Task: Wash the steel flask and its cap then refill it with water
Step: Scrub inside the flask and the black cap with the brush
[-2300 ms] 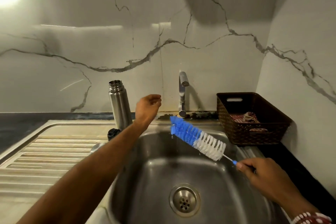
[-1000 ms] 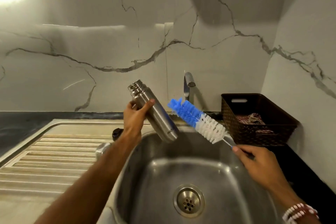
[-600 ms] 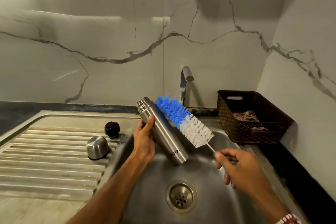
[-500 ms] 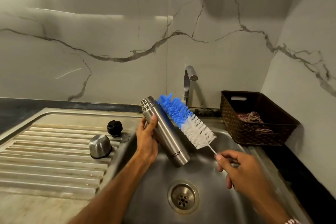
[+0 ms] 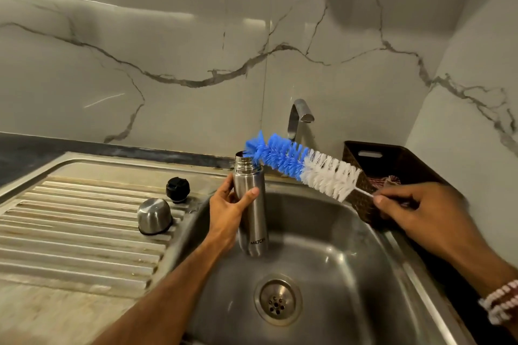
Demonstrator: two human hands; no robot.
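My left hand (image 5: 228,211) grips the steel flask (image 5: 252,216) and holds it nearly upright over the sink basin (image 5: 322,269), its mouth uncapped. In my right hand (image 5: 417,213) is the thin handle of a bottle brush (image 5: 301,166) with blue and white bristles. The brush's blue tip touches the flask's mouth. Left of the basin, on the ribbed drainboard (image 5: 70,232), a steel cup-shaped cap (image 5: 154,216) sits upside down. A black stopper (image 5: 177,189) stands just behind it.
A steel tap (image 5: 298,120) rises at the back of the sink, with no water running. A dark woven basket (image 5: 392,173) holding a cloth stands to the right against the marble wall. The drain (image 5: 277,300) lies at the basin's centre.
My left hand has lifted the flask off the counter, carried it over the basin and turned it from tilted to nearly upright. The brush moved from beside the flask to its mouth.
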